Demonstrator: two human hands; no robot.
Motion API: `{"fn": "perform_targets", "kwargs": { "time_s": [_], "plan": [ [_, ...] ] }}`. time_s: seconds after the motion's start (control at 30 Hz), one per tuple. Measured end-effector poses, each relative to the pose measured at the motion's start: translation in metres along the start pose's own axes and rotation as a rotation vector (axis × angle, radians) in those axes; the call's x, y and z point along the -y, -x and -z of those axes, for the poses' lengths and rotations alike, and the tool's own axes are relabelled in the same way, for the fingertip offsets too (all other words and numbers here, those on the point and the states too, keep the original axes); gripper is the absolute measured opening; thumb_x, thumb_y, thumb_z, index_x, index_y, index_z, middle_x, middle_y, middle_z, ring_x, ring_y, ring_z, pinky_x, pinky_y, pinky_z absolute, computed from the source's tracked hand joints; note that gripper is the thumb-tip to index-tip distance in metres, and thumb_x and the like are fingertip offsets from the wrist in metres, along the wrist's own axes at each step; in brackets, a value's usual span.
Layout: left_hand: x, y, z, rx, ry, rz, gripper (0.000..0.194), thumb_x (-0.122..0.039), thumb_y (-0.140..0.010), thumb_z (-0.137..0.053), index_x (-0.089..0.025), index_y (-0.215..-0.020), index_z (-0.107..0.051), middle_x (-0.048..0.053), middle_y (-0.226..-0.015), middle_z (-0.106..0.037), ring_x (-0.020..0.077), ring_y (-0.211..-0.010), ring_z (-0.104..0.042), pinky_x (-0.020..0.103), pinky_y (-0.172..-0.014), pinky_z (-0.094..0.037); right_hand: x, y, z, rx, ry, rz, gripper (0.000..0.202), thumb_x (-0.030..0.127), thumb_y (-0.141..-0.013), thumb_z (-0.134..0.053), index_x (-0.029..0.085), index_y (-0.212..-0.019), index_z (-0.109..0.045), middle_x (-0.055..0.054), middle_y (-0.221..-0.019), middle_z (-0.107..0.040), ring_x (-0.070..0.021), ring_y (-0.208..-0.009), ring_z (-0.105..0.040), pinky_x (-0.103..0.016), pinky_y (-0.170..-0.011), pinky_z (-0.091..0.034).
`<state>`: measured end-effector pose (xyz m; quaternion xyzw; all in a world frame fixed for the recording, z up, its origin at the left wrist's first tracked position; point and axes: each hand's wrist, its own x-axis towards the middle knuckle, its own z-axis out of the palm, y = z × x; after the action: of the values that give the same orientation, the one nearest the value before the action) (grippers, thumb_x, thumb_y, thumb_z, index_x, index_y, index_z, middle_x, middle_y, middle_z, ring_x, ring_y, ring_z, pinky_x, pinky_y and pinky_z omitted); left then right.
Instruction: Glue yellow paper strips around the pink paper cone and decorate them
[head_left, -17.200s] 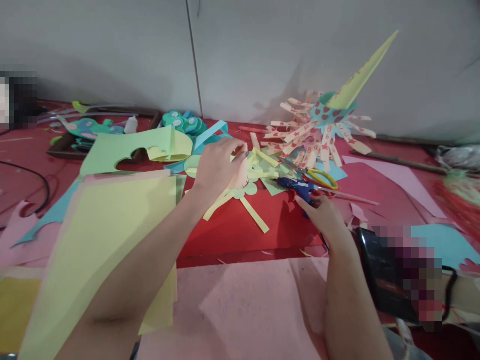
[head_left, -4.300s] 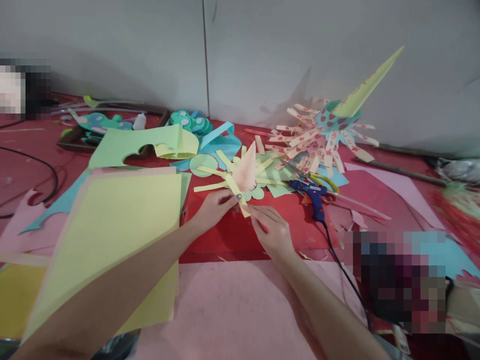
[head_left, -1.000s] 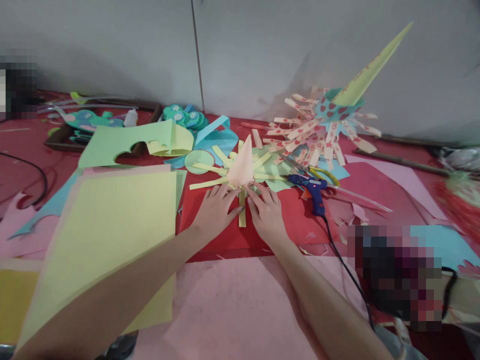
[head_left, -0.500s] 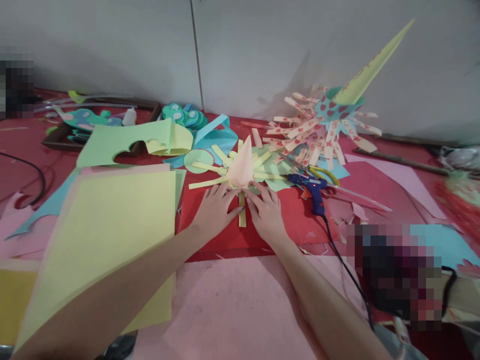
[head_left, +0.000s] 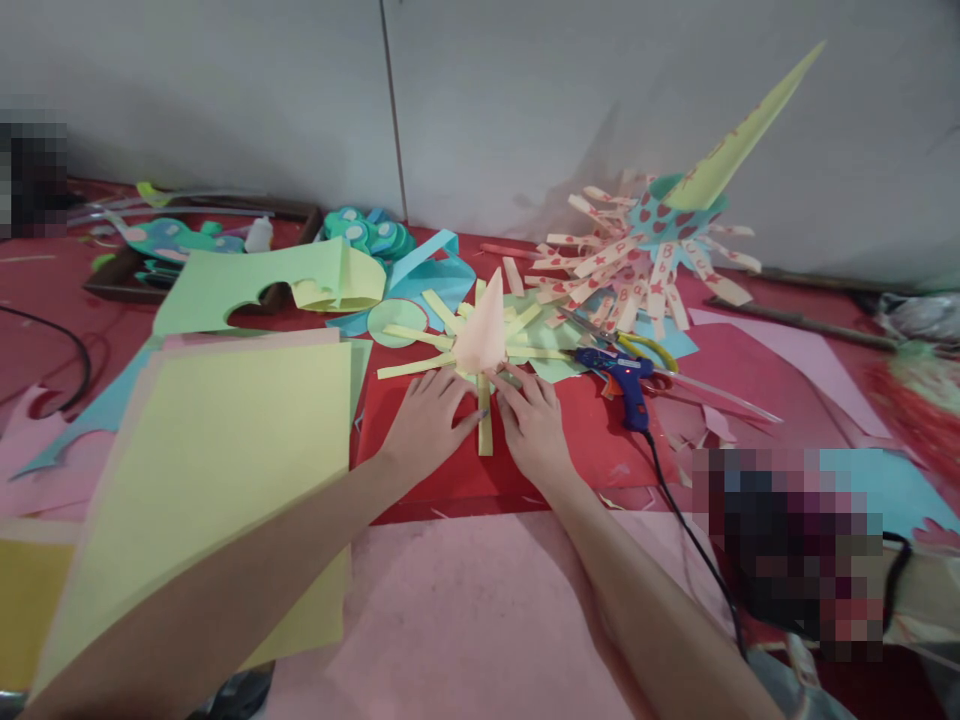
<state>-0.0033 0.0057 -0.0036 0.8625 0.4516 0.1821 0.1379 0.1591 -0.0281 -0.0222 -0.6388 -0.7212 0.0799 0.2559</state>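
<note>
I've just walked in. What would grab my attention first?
Probably the tall yellow paper cone, leaning from a heart-patterned blue paper band at back right. Next, the pale pink paper cone at centre, yellow paper strips around it, left hand and right hand at its near edge. A blue glue gun lies to its right.

Left hand (head_left: 427,418): palm down, thumb splayed | right hand (head_left: 535,422): palm down, close by | forearms (head_left: 300,550): converging

Low passage over flat pink sheet (head_left: 450,600), front. Obstacles: upright paper cone (head_left: 484,325) mid-desk; glue gun (head_left: 634,395), trailing cord (head_left: 688,523), right.
</note>
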Motion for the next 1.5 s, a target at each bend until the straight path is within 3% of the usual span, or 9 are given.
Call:
{"fn": "perform_targets", "kwargs": {
  "time_s": [0.13,0.23,0.67,0.93,1.5],
  "plan": [
    [-0.0031,0.0028,-0.0025,0.134,-0.068,-0.245,0.019,-0.027,-0.093,-0.043,-0.017,-0.087,-0.058,0.004,-0.087,-0.057,0.0190,-0.081,-0.053,0.033,-0.074,-0.040,-0.0023,0.0008,-0.0019,0.003,0.014,0.006,0.048,0.013,-0.087,-0.034,0.029,-0.129,-0.052,-0.004,-0.135,-0.049,-0.0254,-0.117,-0.042,-0.046,-0.093,-0.041],
    [-0.0044,0.0031,-0.0046,0.181,-0.090,-0.303,0.016,-0.023,-0.092,-0.044,-0.017,-0.088,-0.058,0.004,-0.090,-0.057,0.0193,-0.083,-0.052,0.033,-0.074,-0.040,-0.0023,0.0010,-0.0020,0.011,0.019,0.000,0.050,0.012,-0.086,-0.034,0.028,-0.129,-0.052,-0.004,-0.134,-0.050,-0.0252,-0.116,-0.042,-0.045,-0.093,-0.040],
    [-0.0050,0.0010,-0.0013,0.193,0.003,-0.242,0.011,-0.026,-0.090,-0.049,-0.018,-0.088,-0.057,0.004,-0.094,-0.058,0.0194,-0.087,-0.053,0.034,-0.078,-0.042,-0.0020,0.0017,-0.0012,-0.005,0.020,0.006,0.047,0.014,-0.088,-0.034,0.029,-0.129,-0.052,-0.005,-0.137,-0.047,-0.0256,-0.118,-0.042,-0.047,-0.094,-0.040],
    [-0.0002,0.0023,-0.0032,-0.072,-0.156,-0.038,0.029,-0.031,-0.091,-0.047,-0.019,-0.116,-0.054,0.010,-0.115,-0.057,0.0254,-0.105,-0.051,0.038,-0.086,-0.041,-0.0005,0.0023,0.0005,-0.003,0.003,0.007,0.045,0.013,-0.089,-0.033,0.025,-0.128,-0.052,-0.007,-0.134,-0.049,-0.0246,-0.118,-0.043,-0.043,-0.093,-0.041],
    [-0.0014,0.0032,-0.0054,-0.067,-0.272,-0.032,0.031,-0.032,-0.090,-0.049,-0.020,-0.115,-0.061,0.010,-0.119,-0.055,0.0263,-0.106,-0.050,0.039,-0.084,-0.043,0.0028,0.0028,0.0024,0.033,0.074,-0.001,0.045,0.013,-0.088,-0.034,0.020,-0.128,-0.053,-0.007,-0.134,-0.049,-0.0256,-0.116,-0.041,-0.042,-0.092,-0.040]
  ]
}}
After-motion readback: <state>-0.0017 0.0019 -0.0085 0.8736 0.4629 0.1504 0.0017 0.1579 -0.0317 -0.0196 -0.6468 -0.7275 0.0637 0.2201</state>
